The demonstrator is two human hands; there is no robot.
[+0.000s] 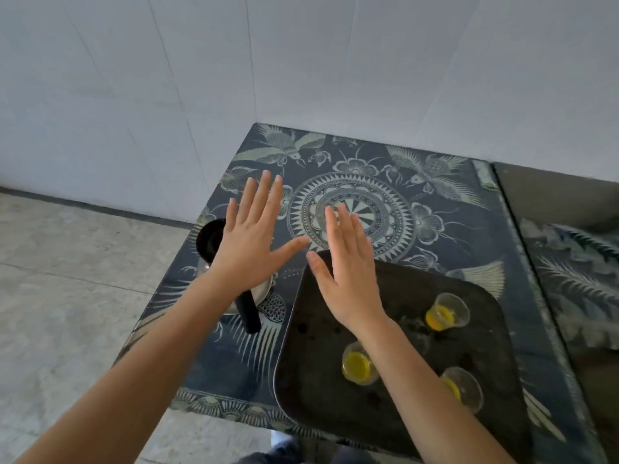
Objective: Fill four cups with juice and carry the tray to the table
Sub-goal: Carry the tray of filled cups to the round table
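A dark tray (315, 380) lies on the patterned table (469, 236) at the lower right. Three clear plastic cups with yellow juice stand on it: one at the far right (447, 312), one in the middle (358, 365), one near my right forearm (464, 388). My right hand (348, 272) hovers flat above the tray's far left corner, fingers straight, holding nothing. My left hand (254, 236) is spread flat above the table's left side, also empty. A fourth cup is not visible.
Under my left hand sits a metal pot (261, 293) with a black handle and a black lid (209, 241), near the table's left edge. White tiled walls close the corner behind. A second patterned surface (576, 283) adjoins on the right. The floor lies to the left.
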